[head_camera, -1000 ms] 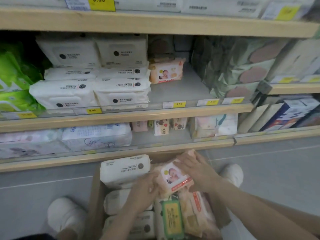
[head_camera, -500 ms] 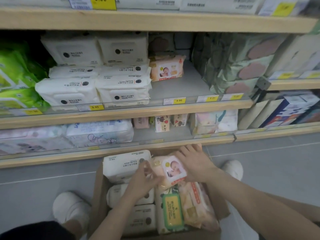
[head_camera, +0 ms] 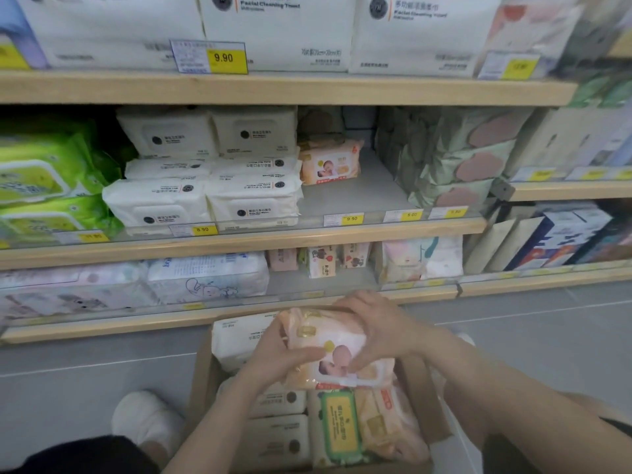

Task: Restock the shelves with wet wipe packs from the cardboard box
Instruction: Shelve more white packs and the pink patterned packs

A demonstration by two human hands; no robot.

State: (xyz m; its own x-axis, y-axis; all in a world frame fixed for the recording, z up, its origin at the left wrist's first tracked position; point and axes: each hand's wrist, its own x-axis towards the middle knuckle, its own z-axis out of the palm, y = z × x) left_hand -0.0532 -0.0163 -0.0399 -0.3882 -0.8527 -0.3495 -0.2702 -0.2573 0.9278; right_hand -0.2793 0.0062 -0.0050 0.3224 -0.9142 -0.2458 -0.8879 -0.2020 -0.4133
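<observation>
Gripping the peach wipe pack (head_camera: 328,340) above the cardboard box (head_camera: 205,378): left hand (head_camera: 278,357); right hand (head_camera: 379,331).

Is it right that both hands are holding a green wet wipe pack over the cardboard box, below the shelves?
Not quite: the colour is wrong. The head view shows the left hand and right hand holding a peach pack with a baby picture over the cardboard box. The green-lidded pack lies in the box, untouched.
</observation>
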